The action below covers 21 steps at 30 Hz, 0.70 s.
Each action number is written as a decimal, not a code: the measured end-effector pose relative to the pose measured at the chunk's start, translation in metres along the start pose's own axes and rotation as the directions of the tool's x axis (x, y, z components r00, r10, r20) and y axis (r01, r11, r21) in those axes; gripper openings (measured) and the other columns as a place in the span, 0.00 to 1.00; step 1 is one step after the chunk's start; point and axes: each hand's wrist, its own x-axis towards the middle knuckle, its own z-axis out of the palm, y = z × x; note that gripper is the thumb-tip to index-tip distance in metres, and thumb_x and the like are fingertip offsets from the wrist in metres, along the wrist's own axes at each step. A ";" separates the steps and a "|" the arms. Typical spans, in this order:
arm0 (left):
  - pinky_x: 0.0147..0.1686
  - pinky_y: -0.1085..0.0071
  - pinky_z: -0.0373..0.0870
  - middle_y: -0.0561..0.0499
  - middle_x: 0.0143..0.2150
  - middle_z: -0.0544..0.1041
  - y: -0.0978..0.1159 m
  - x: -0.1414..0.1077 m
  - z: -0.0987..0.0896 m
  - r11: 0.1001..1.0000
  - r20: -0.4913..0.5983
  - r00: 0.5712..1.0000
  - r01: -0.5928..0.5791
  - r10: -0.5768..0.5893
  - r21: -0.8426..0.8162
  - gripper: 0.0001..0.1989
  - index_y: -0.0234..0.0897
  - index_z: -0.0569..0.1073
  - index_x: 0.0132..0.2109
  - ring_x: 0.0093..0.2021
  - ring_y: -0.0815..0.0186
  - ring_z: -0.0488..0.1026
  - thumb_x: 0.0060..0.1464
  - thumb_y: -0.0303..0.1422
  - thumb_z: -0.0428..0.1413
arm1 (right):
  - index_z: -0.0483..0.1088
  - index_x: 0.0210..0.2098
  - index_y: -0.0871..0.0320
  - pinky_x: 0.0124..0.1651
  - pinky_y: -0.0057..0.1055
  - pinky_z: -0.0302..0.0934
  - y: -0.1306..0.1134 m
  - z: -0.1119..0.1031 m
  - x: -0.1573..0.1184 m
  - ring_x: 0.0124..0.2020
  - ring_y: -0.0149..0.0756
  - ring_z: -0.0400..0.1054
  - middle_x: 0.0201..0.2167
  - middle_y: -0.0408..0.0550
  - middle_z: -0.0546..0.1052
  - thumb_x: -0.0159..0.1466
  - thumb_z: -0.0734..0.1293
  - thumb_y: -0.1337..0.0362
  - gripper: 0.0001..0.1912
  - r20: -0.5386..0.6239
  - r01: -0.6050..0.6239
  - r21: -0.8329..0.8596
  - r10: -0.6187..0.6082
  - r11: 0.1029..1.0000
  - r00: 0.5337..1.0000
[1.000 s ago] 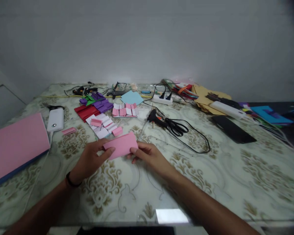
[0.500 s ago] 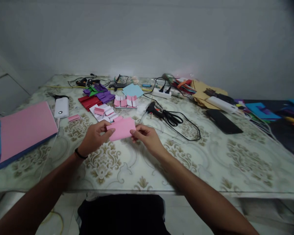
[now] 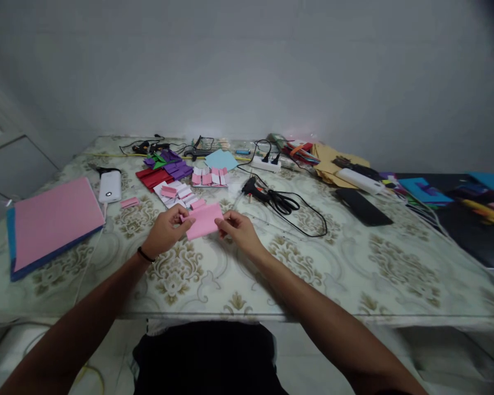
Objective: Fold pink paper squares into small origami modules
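A piece of pink paper (image 3: 205, 221) is held up between both hands, just above the table. My left hand (image 3: 169, 227) pinches its left edge, the thumb on the near face. My right hand (image 3: 237, 230) grips the right edge the same way. Behind the paper lie folded white and pink paper pieces (image 3: 181, 193), partly covered by it. Another set of pink and white folded strips (image 3: 209, 176) sits a little farther back. One small folded pink strip (image 3: 129, 202) rests to the left of my left hand.
A black glue gun (image 3: 254, 189) with a coiled cable lies right of centre. Pink sheets (image 3: 60, 219) on blue ones and a white power bank (image 3: 110, 186) are at left. A power strip (image 3: 266, 164), brown paper (image 3: 327, 156) and a black phone-like slab (image 3: 362, 206) stand farther right.
The view has shifted slightly, so the table's things appear moved. Both hands keep hold of the pink paper, whose tilt has changed only a little.
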 end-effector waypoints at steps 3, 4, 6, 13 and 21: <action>0.30 0.75 0.63 0.55 0.28 0.69 -0.003 0.000 0.000 1.000 -0.022 1.000 0.000 0.000 -0.004 0.13 0.37 0.67 0.33 0.28 0.70 0.67 0.55 0.40 0.60 | 0.67 0.29 0.57 0.27 0.28 0.60 -0.001 0.001 -0.001 0.22 0.31 0.67 0.20 0.41 0.72 0.59 0.72 0.47 0.20 0.005 0.028 0.001 -0.028 1.000 1.000; 0.30 0.75 0.62 0.55 0.28 0.69 -0.004 0.000 0.000 1.000 -0.025 1.000 0.000 -0.001 -0.009 0.13 0.37 0.67 0.32 0.28 0.70 0.67 0.55 0.40 0.60 | 0.67 0.28 0.57 0.28 0.28 0.60 -0.002 0.001 -0.001 0.22 0.31 0.67 0.20 0.41 0.72 0.59 0.72 0.47 0.20 0.008 0.040 -0.005 -0.040 0.999 0.999; 0.28 0.76 0.61 0.56 0.27 0.68 -0.006 0.000 0.000 1.000 -0.021 1.000 0.009 -0.010 -0.024 0.13 0.37 0.66 0.32 0.27 0.71 0.66 0.54 0.39 0.61 | 0.67 0.28 0.58 0.27 0.27 0.59 -0.003 0.000 -0.001 0.22 0.30 0.66 0.20 0.41 0.72 0.60 0.71 0.48 0.19 0.011 0.058 -0.022 -0.058 0.998 0.998; 0.23 0.78 0.58 0.58 0.26 0.68 0.000 0.002 -0.005 0.986 0.097 0.992 0.095 -0.082 -0.136 0.17 0.39 0.69 0.51 0.23 0.72 0.64 0.56 0.38 0.58 | 0.63 0.40 0.55 0.26 0.26 0.61 0.000 -0.001 0.001 0.21 0.28 0.66 0.25 0.35 0.70 0.59 0.71 0.53 0.18 0.109 0.054 -0.004 -0.053 0.999 0.993; 0.23 0.74 0.50 0.58 0.20 0.63 0.001 0.005 -0.016 0.996 0.064 0.998 0.014 -0.019 0.089 0.17 0.36 0.79 0.50 0.21 0.71 0.55 0.57 0.38 0.56 | 0.63 0.49 0.54 0.28 0.26 0.65 0.005 -0.010 0.006 0.25 0.27 0.67 0.33 0.39 0.70 0.63 0.67 0.56 0.17 0.088 0.105 -0.041 -0.101 0.994 0.991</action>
